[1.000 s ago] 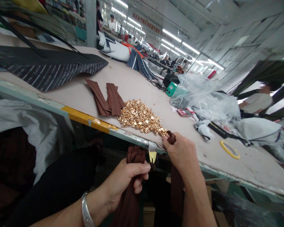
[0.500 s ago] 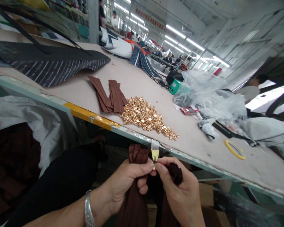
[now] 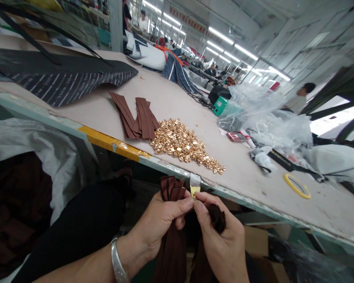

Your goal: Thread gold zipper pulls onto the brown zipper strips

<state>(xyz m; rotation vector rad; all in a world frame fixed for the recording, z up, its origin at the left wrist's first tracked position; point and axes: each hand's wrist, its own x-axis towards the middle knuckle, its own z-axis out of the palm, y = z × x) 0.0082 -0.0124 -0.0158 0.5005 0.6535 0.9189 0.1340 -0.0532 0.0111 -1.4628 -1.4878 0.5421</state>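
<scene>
Left hand [image 3: 157,216]: brown fabric strips [image 3: 171,245] gripped | right hand [image 3: 225,234]: dark fabric bundle [image 3: 217,218] clasped | strips could be dropped below if grip is slackened

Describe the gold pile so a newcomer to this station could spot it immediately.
Find the long beige tabletop and follow its near edge to the yellow stretch. From that stretch's right end, the gold pile spreads rightward on the tabletop, against the near ends of the brown strips. It is many small, shiny pieces heaped loosely, while the strips are long, flat and dull.
</scene>
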